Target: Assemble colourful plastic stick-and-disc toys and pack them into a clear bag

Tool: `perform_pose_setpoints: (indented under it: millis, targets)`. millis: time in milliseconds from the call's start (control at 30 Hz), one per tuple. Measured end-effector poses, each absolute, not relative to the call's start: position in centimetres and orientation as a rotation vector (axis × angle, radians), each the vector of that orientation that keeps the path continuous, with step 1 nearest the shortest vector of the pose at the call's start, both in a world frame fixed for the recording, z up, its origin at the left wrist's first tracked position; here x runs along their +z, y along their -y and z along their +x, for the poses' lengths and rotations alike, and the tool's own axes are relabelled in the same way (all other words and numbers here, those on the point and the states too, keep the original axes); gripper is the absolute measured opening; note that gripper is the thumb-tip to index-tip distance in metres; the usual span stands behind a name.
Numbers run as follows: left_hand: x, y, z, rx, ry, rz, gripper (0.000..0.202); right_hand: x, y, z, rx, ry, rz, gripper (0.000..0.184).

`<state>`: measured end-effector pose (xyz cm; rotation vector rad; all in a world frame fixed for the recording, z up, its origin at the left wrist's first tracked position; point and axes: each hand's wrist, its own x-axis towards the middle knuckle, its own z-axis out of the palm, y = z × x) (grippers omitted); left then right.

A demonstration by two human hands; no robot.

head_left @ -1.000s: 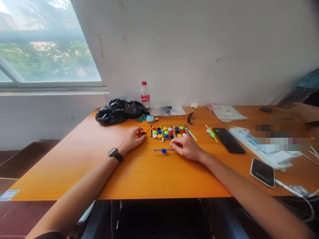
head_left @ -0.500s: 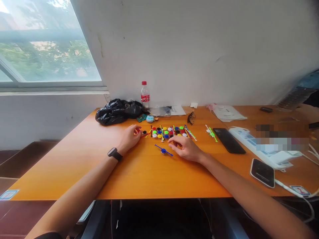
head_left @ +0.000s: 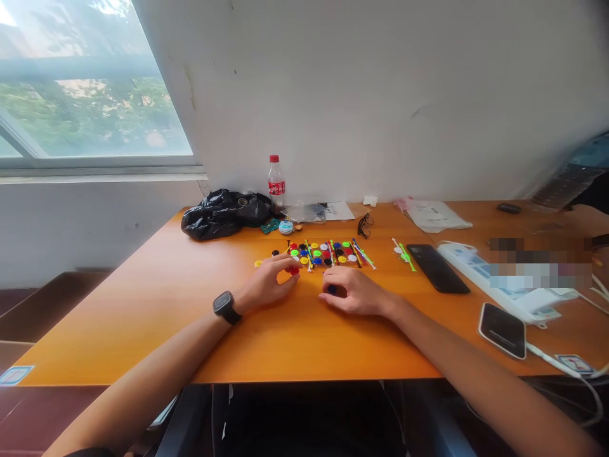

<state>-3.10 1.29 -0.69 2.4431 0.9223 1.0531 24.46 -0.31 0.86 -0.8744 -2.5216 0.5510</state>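
Observation:
My left hand (head_left: 267,283), with a black watch on the wrist, is closed on a small red round piece (head_left: 294,270) between thumb and fingers. My right hand (head_left: 356,291) curls round a dark blue round piece (head_left: 332,290), most of it hidden by the fingers. Just beyond both hands lie rows of coloured button-like discs (head_left: 318,253) in red, green, yellow, white, blue and black. Thin coloured sticks with arrow-like tips (head_left: 364,254) lie among and beside them. A yellow disc (head_left: 257,263) and a black disc (head_left: 275,252) sit near my left hand.
A black plastic bag (head_left: 223,216), a red-capped bottle (head_left: 276,184) and glasses (head_left: 365,226) stand or lie at the back of the wooden table (head_left: 143,311). To the right are green and white sticks (head_left: 406,257), a black phone (head_left: 438,269), a power strip (head_left: 499,285) and a white-edged device (head_left: 502,330).
My left hand has moved right and nearer me with the red piece. My right hand has come slightly nearer me and picked up the blue piece from the table.

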Motion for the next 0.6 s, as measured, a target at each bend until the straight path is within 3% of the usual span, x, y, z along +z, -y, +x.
perform_pose_setpoints:
  millis: [133,333,600]
  targets:
    - [-0.6,-0.1,-2.1,0.92,-0.788,2.46,0.019,1.4,0.1,25.3,0.541,2.576,-0.918,0.009]
    - [-0.9,-0.3,-1.9,0.887,-0.803,2.529,0.026,2.5,-0.5,27.0,0.685,2.673,-0.973,0.022]
    - [-1.7,-2.7,-4.2,1.072,-1.421,2.493,0.009,3.3,-2.0,31.5,0.823,2.661,-1.336,0.028]
